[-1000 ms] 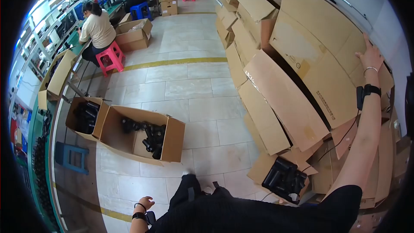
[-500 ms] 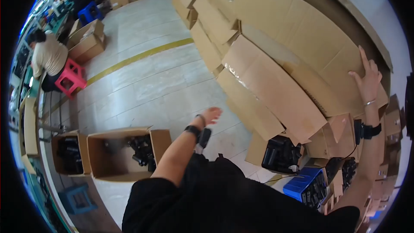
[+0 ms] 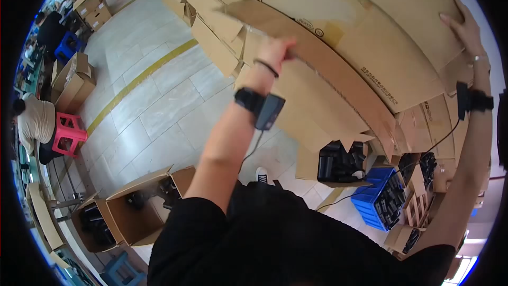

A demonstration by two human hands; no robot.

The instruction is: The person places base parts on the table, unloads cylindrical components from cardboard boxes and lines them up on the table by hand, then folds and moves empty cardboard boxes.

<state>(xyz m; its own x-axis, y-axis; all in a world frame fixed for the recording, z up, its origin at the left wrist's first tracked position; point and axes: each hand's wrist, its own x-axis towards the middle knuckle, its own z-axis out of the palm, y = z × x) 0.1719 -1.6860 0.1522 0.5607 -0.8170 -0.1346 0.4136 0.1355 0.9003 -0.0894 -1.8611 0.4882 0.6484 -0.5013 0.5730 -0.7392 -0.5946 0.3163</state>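
My left hand (image 3: 276, 52) is closed on the upper edge of a long cardboard flap (image 3: 323, 92) on a large carton. The flap stands between me and the carton's wide panel (image 3: 338, 26), which bears printed marks and a patch of tape. At the far right, my right hand (image 3: 464, 27) lies against the outer part of that cardboard, thumb apart and fingers stretched out. Both wrists carry black strapped devices with cables.
Below the flap stand a box of black parts (image 3: 341, 163) and a blue crate (image 3: 373, 196) of similar parts. An open carton (image 3: 135, 217) is at lower left, near a blue-grey stool (image 3: 121, 273). A seated person (image 3: 37, 122) works at the left bench, by a pink stool (image 3: 70, 133).
My left hand has gone from over the floor up to the carton flap and closed on its edge. My right hand has shifted up along the cardboard. The view has turned right.
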